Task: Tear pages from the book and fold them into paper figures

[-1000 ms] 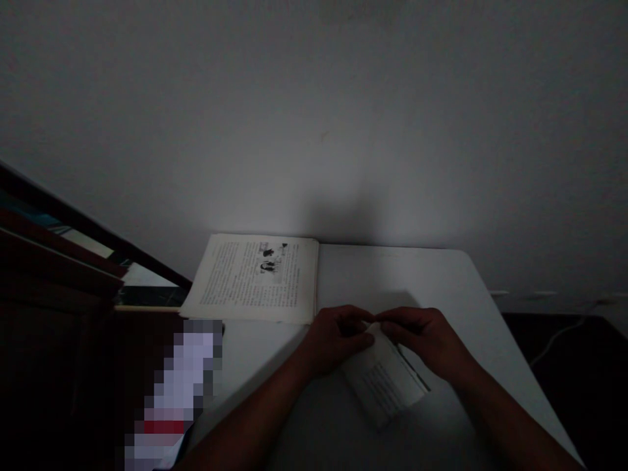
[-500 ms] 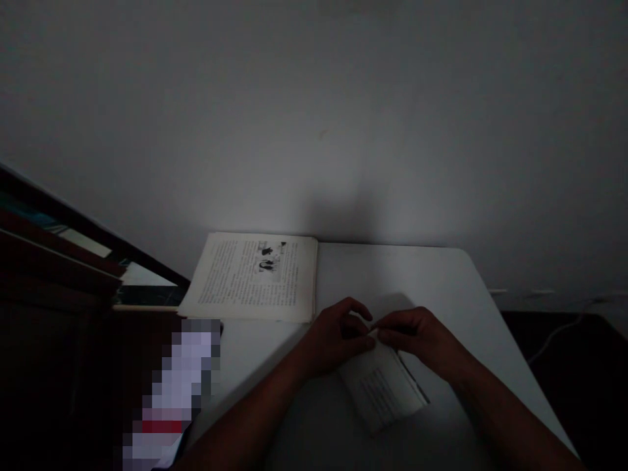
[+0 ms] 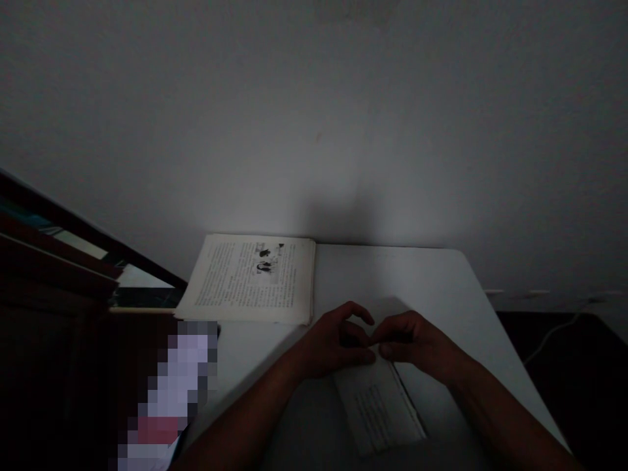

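A folded sheet of printed paper hangs toward me over the table, its far end pinched in my fingers. My left hand grips that end from the left, thumb on top and index finger arched above. From the right, my right hand holds the same end between thumb and index finger. The fingertips of both hands nearly meet there, so the top edge is partly hidden. Dark lines of text show on the paper's face, and a dark layered edge runs down its right side.
A stack of printed pages with a small picture lies at the table's back left. Below it, a blurred-out phone-like object sits at the left edge. The white table meets a grey wall. A pale cable hangs at right.
The folded paper has swung lower and a little closer to me, with its face more upright. Both hands keep their pinch at its far end; the view has shifted slightly.
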### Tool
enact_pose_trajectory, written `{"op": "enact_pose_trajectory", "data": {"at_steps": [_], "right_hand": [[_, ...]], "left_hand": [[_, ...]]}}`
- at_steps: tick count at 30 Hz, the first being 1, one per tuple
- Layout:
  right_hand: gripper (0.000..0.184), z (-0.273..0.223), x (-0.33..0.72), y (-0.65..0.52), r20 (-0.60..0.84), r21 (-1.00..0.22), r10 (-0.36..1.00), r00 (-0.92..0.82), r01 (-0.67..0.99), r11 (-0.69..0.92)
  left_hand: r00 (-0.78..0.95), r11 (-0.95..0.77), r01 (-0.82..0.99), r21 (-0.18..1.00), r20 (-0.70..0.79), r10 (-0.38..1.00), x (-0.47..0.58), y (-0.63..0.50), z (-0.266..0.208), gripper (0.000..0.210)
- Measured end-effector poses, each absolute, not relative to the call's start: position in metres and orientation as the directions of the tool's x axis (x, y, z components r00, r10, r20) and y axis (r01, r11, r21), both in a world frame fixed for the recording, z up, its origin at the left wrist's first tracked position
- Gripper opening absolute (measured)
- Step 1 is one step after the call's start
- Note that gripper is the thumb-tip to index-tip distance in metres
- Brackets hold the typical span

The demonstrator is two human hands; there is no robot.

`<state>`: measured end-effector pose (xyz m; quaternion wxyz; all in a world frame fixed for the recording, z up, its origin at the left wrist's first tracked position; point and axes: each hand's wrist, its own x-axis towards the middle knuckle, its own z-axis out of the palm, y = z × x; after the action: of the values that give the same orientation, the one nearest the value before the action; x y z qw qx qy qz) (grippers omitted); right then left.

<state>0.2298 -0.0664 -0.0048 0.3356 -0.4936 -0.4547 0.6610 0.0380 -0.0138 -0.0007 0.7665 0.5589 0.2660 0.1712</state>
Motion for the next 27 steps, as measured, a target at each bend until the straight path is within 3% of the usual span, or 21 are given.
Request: {"op": "enact_pose_trajectory", "data": {"at_steps": [11, 20, 27], "right_hand": [[0.014, -0.006, 0.227, -0.065, -0.322, -0.937, 0.918, -0.232, -0.063, -0.344], [0.016, 0.005, 0.224, -0.063, -0.226, -0.972, 0.958, -0.177, 0.108, -0.210], [0.016, 0.009, 0.222, -0.064, -0.249, -0.956, 0.952, -0.177, 0.201, -0.212]], "left_hand": [[0.778, 0.307, 0.022, 0.951, -0.210, 0.592, 0.038, -0.016, 0.003, 0.038], [0.679, 0.187, 0.101, 0.977, -0.205, 0.705, 0.043, -0.018, 0.002, 0.035], [0.669, 0.185, 0.121, 0.975, -0.217, 0.711, 0.042, -0.017, 0.003, 0.034]]}}
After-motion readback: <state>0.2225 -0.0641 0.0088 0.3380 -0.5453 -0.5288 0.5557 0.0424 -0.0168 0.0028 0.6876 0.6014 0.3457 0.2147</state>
